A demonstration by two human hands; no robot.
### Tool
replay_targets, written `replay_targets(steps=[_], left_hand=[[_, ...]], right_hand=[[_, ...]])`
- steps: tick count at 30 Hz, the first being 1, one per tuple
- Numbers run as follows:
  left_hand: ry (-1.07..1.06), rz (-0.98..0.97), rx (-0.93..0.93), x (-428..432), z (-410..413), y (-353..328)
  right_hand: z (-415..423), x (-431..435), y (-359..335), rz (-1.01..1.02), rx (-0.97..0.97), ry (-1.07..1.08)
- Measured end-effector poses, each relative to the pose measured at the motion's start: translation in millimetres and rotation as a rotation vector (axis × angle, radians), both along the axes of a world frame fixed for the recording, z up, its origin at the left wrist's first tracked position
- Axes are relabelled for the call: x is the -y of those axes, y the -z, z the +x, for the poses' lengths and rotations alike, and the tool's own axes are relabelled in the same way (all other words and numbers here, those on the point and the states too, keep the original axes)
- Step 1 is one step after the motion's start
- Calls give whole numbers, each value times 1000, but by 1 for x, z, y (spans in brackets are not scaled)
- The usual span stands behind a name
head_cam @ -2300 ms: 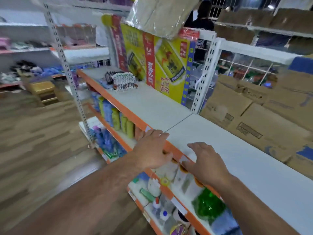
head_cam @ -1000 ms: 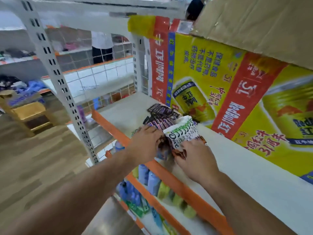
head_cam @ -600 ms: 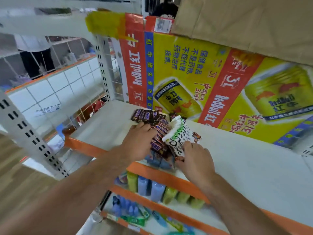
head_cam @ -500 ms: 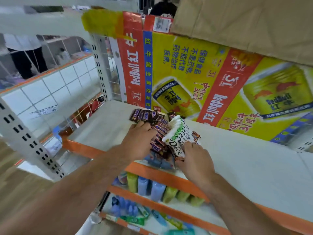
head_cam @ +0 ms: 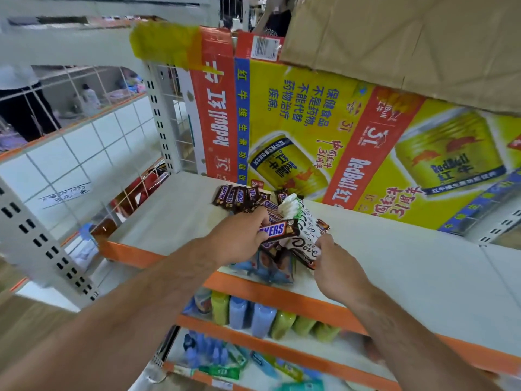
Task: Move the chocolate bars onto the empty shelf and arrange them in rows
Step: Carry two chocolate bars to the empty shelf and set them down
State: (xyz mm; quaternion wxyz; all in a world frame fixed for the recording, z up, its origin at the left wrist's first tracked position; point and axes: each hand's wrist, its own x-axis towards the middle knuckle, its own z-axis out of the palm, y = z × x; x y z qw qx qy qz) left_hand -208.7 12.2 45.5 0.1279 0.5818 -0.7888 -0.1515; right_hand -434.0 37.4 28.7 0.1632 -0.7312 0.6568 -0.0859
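Snickers bar [head_cam: 277, 230] pinched in left hand [head_cam: 239, 239] fingers, just above the Snickers pile [head_cam: 236, 196] on the white shelf [head_cam: 408, 272]. Right hand [head_cam: 339, 268] fingers curl round a fanned stack of Dove bars [head_cam: 306, 241], touching that bar. Pile sits near the shelf's front edge, Red Bull carton [head_cam: 304, 122] behind.

We read "SNICKERS", first letters hidden under fingers, on brown bar [head_cam: 277, 230] gripped by left hand [head_cam: 239, 241]. We read "Dove" on white wrapper [head_cam: 306, 249] pinched by right hand [head_cam: 338, 266]. We read "RedBull", "31", "红牛" sideways on yellow-red carton [head_cam: 310, 122]. Barcode label [head_cam: 263, 46] on carton flap stayed unreadable to us.
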Motion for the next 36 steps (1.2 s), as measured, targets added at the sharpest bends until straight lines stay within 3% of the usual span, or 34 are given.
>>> replay_targets(steps=[10,18,23,36], left_hand=[[85,159,-174,-4,-49,10],[209,59,-254,-25,-123,-1],[281,-73,-292,-50,-195,-11],[316,-114,-396,-125,-448,-20]], right_hand=[[-45,-40,-4,-33,-114,44],[-119,-77,-17,-175,-158,-6],[-196,-109,-15,-269,-154,12],[-435,-211,-29,-293,-89,170]])
